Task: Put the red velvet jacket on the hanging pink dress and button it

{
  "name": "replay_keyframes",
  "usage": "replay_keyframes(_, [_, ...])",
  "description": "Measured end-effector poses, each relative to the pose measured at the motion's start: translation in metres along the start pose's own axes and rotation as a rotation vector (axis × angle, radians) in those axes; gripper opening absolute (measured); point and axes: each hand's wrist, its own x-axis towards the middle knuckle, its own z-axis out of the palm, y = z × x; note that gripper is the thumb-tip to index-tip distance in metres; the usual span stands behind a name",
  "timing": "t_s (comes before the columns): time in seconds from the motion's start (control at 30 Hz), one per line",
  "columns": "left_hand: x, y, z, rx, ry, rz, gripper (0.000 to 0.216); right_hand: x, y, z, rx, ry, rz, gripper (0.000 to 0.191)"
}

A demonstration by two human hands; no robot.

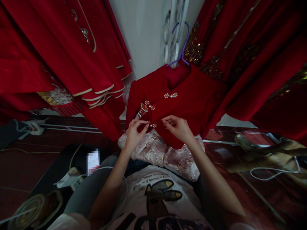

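Observation:
A red jacket (187, 105) on a purple hanger (185, 41) is spread out before me, its lower part over a shiny pale pink quilted cushion or cloth (163, 150) on my lap. Beaded flower buttons (171, 95) fasten its neck, and a fan-shaped beaded tassel ornament (143, 109) hangs on its left side. My left hand (136, 130) pinches at the lower beaded flower button (153, 125), thumb and forefinger at its left end. Just right of it, my right hand (178, 127) is held in a pinch above the jacket; whatever lies between those fingertips is too small to make out.
Red garments (96, 64) hang at the left, and gold-embroidered red ones (240, 57) at the right. A white metal rack (176, 35) stands behind the jacket. Low at the left are a power strip (76, 182) and a lidded cup with a straw (28, 207). A white cable (273, 172) loops at the right.

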Motion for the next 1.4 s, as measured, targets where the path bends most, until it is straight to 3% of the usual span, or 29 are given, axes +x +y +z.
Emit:
replay_keyframes(0.2, [-0.011, 0.007, 0.012, 0.183, -0.025, 0.112, 0.023, -0.003, 0.008, 0.019, -0.207, -0.129, 0.048, 0.014])
replay_keyframes(0.43, [0.002, 0.0, 0.016, 0.23, -0.069, 0.227, 0.013, 0.0, 0.018, 0.037, -0.086, -0.097, 0.055, 0.013])
replay_keyframes(0.83, [0.001, 0.005, 0.02, 0.173, -0.004, 0.195, 0.01, 0.001, 0.02, 0.038, -0.101, -0.095, 0.061, 0.02])
replay_keyframes(0.93, [0.021, 0.013, 0.01, 0.204, 0.08, 0.235, 0.017, 0.002, 0.017, 0.024, -0.053, -0.214, 0.028, 0.019])
replay_keyframes(1.03, [0.052, 0.02, -0.004, 0.3, 0.101, 0.369, 0.025, 0.002, 0.014, 0.005, 0.002, -0.382, -0.006, 0.023])
replay_keyframes(1.23, [0.106, 0.028, -0.028, 0.582, -0.137, 0.664, 0.023, 0.002, 0.012, -0.012, 0.019, -0.419, -0.017, 0.027])
replay_keyframes(1.4, [0.125, 0.033, -0.035, 0.583, -0.264, 0.857, 0.02, 0.001, 0.009, -0.009, 0.012, -0.41, -0.019, 0.026])
